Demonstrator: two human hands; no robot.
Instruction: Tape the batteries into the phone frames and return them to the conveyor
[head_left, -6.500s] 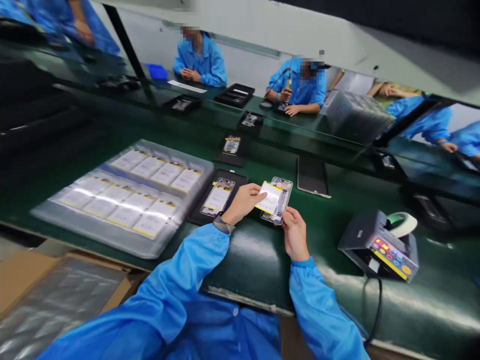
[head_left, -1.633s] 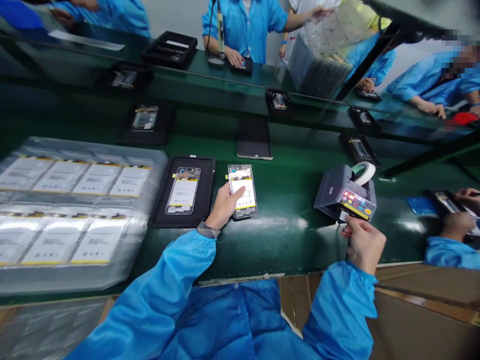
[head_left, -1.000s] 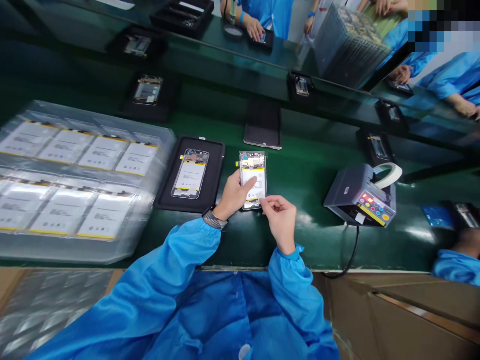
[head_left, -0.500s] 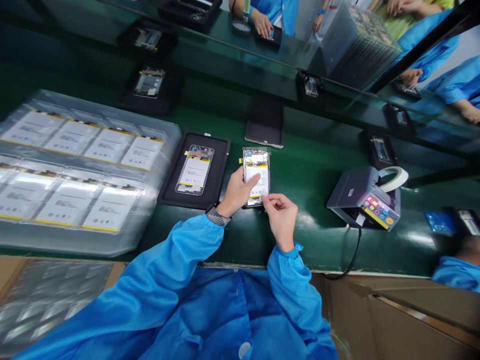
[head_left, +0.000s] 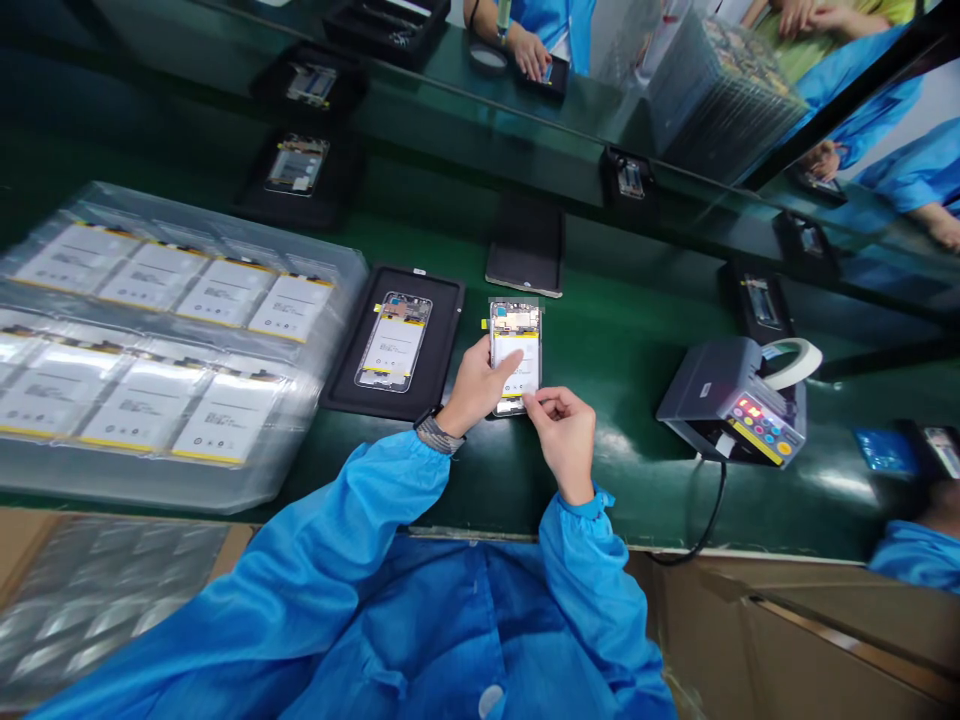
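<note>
Phone frame (head_left: 514, 352) lying on green belt (head_left: 615, 340), battery already seated. Left hand (head_left: 475, 385) steadying frame, thumb pressing battery. Right hand (head_left: 564, 432) pinching small piece at frame's lower edge; fixing remaining.

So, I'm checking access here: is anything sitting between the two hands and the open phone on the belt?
Nothing visible does. The left hand already rests on the open phone, and the right hand pinches at its near end.
</note>
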